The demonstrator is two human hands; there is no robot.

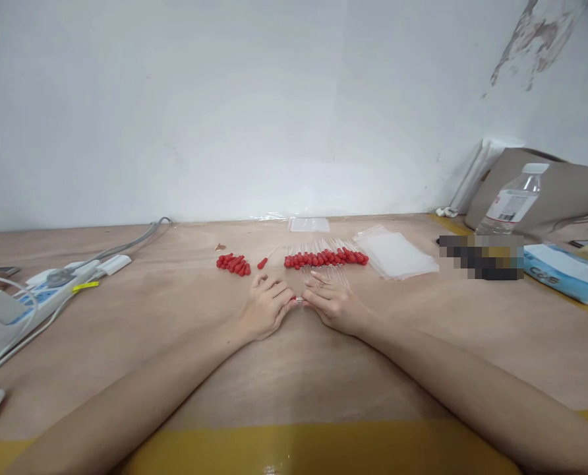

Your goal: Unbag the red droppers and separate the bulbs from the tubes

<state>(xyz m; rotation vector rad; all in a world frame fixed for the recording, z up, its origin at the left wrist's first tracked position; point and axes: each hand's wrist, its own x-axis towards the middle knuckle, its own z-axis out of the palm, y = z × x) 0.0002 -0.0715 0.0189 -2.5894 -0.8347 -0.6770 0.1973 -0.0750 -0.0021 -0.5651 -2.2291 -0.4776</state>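
Near the middle of the table my two hands meet over a small dropper. My left hand (270,307) is closed, pinching its red rubber bulb (294,299), of which only a bit shows. My right hand (336,303) is closed too, its fingers on the clear glass tube (299,299); most of the tube is hidden. Just beyond the right hand lies a row of red-bulbed droppers (326,258), with more clear tubes (337,272) on its near side. Past my left hand are a heap of loose red bulbs (233,264) and a single dropper (262,263).
Clear plastic bags (397,254) lie right of the row, and a small one (308,225) lies by the wall. A power strip (51,290) with cables occupies the left. At right stand a water bottle (514,201) and a blue-white packet (565,274).
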